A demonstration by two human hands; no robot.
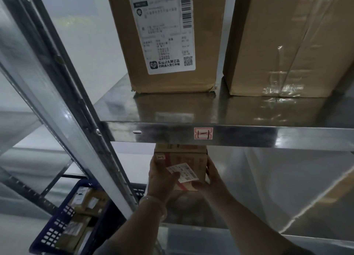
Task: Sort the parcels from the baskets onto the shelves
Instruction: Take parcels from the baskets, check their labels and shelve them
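Observation:
A small brown cardboard parcel (193, 159) with red print and a white label sits on the lower steel shelf (268, 207), just under the edge of the shelf above. My left hand (161, 176) grips its left side, thumb across the label. My right hand (212, 176) holds its right side and lower corner. The parcel's top is hidden behind the upper shelf's front edge (249, 138). A blue plastic basket (63, 222) with several more parcels stands at the lower left.
Two large cardboard boxes stand on the upper shelf: one with a long white shipping label (164, 34), one taped (291, 40) to its right. A steel upright (63, 105) slants across the left. A red-outlined tag (203, 133) is stuck on the upper shelf's edge.

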